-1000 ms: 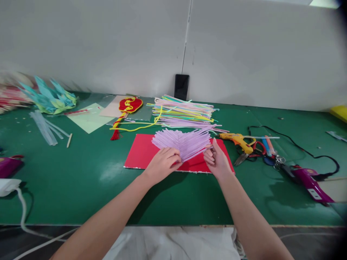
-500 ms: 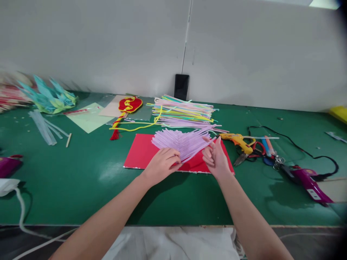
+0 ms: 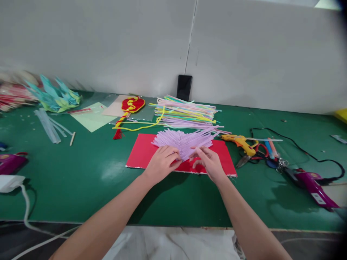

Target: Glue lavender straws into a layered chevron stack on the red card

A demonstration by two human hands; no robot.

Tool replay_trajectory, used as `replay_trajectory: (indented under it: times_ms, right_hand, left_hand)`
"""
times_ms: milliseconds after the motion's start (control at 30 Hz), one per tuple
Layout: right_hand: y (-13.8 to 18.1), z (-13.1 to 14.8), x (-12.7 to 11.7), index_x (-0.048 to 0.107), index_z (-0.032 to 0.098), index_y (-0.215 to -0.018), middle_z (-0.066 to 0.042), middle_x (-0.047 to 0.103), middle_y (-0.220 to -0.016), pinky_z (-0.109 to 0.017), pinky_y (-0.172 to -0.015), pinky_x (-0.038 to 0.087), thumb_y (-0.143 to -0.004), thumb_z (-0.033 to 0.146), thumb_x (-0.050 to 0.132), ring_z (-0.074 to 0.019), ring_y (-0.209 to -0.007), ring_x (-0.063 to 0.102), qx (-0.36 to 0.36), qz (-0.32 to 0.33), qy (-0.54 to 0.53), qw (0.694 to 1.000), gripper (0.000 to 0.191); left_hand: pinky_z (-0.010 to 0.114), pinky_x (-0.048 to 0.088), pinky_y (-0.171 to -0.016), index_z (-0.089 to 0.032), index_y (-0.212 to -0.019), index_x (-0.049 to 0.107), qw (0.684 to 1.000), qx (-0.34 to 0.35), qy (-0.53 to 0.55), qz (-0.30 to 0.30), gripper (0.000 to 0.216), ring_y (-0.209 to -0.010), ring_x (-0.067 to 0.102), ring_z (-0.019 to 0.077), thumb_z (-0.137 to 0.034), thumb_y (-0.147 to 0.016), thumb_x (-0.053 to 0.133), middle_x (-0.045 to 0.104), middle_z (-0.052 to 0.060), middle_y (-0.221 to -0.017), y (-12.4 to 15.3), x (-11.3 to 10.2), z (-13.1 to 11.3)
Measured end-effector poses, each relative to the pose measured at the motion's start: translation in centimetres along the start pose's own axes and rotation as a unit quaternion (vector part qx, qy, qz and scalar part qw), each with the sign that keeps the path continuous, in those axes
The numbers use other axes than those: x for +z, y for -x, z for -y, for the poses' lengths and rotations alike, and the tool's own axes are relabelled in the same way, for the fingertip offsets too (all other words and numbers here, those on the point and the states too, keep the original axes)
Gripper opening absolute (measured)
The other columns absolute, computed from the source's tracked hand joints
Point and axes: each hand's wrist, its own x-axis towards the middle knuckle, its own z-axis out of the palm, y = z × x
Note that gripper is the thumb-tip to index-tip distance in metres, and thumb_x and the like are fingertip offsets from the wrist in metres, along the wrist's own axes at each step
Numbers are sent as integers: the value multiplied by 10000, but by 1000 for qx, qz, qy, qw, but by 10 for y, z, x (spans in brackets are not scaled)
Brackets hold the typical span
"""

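A lilac leaf-shaped piece made of pipe cleaners [image 3: 187, 141], laid in slanting rows from a middle line, lies on a red board [image 3: 141, 150]. My left hand [image 3: 164, 160] rests at its lower left, thumb and fingers closed on the lower tip. At the lower right edge, my right hand [image 3: 207, 161] has its thumb and index finger together at the ends of the lilac strands, its other fingers curled. The fingers hide part of the tip.
Behind lies a pile of coloured pipe cleaners [image 3: 187, 112], with a phone [image 3: 184, 87] against the wall. A red fan-shaped ornament [image 3: 132, 104] is back left. To the right are a yellow glue gun [image 3: 241, 143], scissors [image 3: 245, 159] and a purple hot tool [image 3: 311, 186].
My right hand has moved left and inward, from the strands' outer right ends to the lower right edge of the lilac piece. My left hand stays at the tip.
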Motion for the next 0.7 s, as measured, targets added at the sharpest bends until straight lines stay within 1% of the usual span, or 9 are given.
replay_trajectory:
  times_ms: [167, 267, 367, 433, 467, 533, 600, 667, 700]
  right_hand:
    - [0, -1, 1, 703, 151, -826, -43, 658, -647, -264, -461, 534, -757, 505, 653, -166, -608, 635, 27, 16, 40, 999, 364]
    - [0, -1, 3, 685, 152, -754, -41, 666, -633, -273, -476, 542, -746, 509, 663, -163, -574, 634, 30, 21, 58, 998, 358]
    - [-1, -1, 3, 658, 163, -693, -31, 664, -617, -277, -473, 545, -741, 501, 672, -169, -555, 635, -2, -16, 60, 998, 341]
    - [-2, -2, 1, 658, 175, -716, -25, 669, -625, -287, -463, 546, -757, 498, 658, -177, -546, 636, -28, -55, 45, 997, 326]
    - [-2, -3, 0, 660, 180, -737, -21, 672, -630, -295, -462, 548, -767, 496, 649, -179, -539, 635, -39, -71, 36, 996, 317]
    - [-3, -4, -2, 659, 187, -758, -17, 675, -638, -311, -482, 558, -785, 491, 633, -188, -556, 643, -57, -86, 18, 994, 306]
    - [-2, -4, -3, 652, 190, -757, -17, 675, -648, -325, -514, 569, -790, 497, 624, -200, -600, 657, -69, -83, 6, 994, 310]
    - [-1, -4, -2, 648, 189, -753, -21, 677, -664, -335, -538, 575, -783, 516, 624, -206, -626, 663, -68, -72, 8, 995, 329]
    - [-1, -4, -1, 647, 187, -750, -24, 680, -670, -337, -542, 576, -777, 526, 625, -205, -622, 662, -61, -64, 12, 996, 341]
  left_hand:
    - [301, 400, -769, -170, -852, 594, 1000, 1, 9, 23, 72, -857, 548, 171, -202, -906, 557, 625, 43, -937, 1, 0, 0]
    - [303, 406, -773, -176, -866, 602, 1000, 2, 21, 23, 78, -869, 560, 173, -224, -911, 560, 631, 43, -941, 1, -1, -1]
    - [308, 428, -808, -182, -869, 605, 998, -19, 58, -24, 102, -903, 576, 177, -269, -908, 571, 630, 56, -954, 0, -2, -4]
    - [296, 453, -795, -179, -830, 603, 989, -80, 101, -70, 114, -878, 585, 174, -274, -891, 589, 622, 57, -914, 1, -2, -5]
    - [280, 467, -755, -177, -793, 599, 980, -126, 133, -81, 124, -827, 592, 166, -266, -879, 596, 619, 47, -863, 0, -2, -5]
    - [242, 472, -620, -176, -736, 593, 945, -238, 219, -55, 145, -657, 585, 137, -255, -858, 589, 602, 11, -720, 0, -2, -4]
    - [222, 447, -503, -173, -758, 610, 886, -339, 318, -1, 140, -502, 544, 113, -279, -841, 572, 587, -20, -614, -2, -1, -2]
    - [220, 449, -466, -164, -821, 630, 826, -392, 403, 25, 168, -442, 528, 106, -323, -817, 579, 601, -28, -587, -4, 0, -1]
    - [222, 461, -470, -160, -836, 632, 804, -404, 436, 19, 193, -443, 539, 107, -345, -794, 603, 618, -24, -597, -6, 0, 0]
